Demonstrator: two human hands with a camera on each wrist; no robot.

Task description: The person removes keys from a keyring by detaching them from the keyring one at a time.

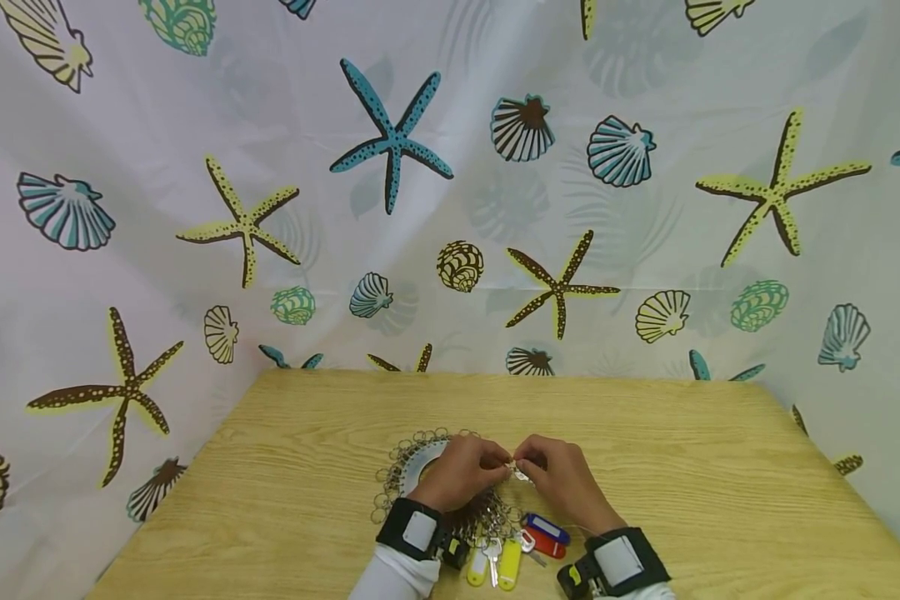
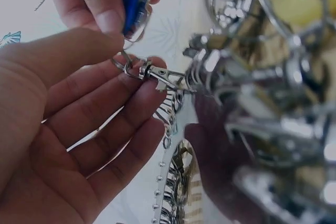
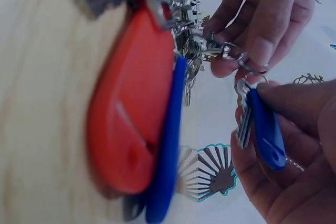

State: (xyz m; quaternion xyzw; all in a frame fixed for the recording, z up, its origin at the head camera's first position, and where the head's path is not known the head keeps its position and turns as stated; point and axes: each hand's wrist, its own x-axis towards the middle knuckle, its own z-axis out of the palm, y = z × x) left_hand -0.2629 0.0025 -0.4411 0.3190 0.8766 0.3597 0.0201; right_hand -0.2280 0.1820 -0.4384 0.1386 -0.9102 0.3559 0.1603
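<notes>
My left hand [image 1: 459, 471] pinches a small split ring [image 2: 122, 62] between thumb and finger. That ring links to a metal swivel clasp [image 2: 157, 72], which leads to a cluster of metal clasps in the left wrist view. Facing it, my right hand [image 1: 564, 479] holds a blue key tag [image 3: 269, 129] and a silver key [image 3: 244, 121] by their thin ring [image 3: 257, 77]. The fingertips of both hands nearly meet, and the tag's ring is at the split ring; whether they are linked I cannot tell. A round metal holder [image 1: 414, 473] edged with several rings lies partly under my left hand.
Below the hands, a yellow tag [image 1: 509, 567], a second yellow tag [image 1: 477, 568], a red tag [image 1: 547, 545], another blue tag [image 1: 547, 528] and a key [image 1: 493, 565] lie on the wooden table [image 1: 285, 483]. A shell-patterned cloth [image 1: 450, 208] hangs behind.
</notes>
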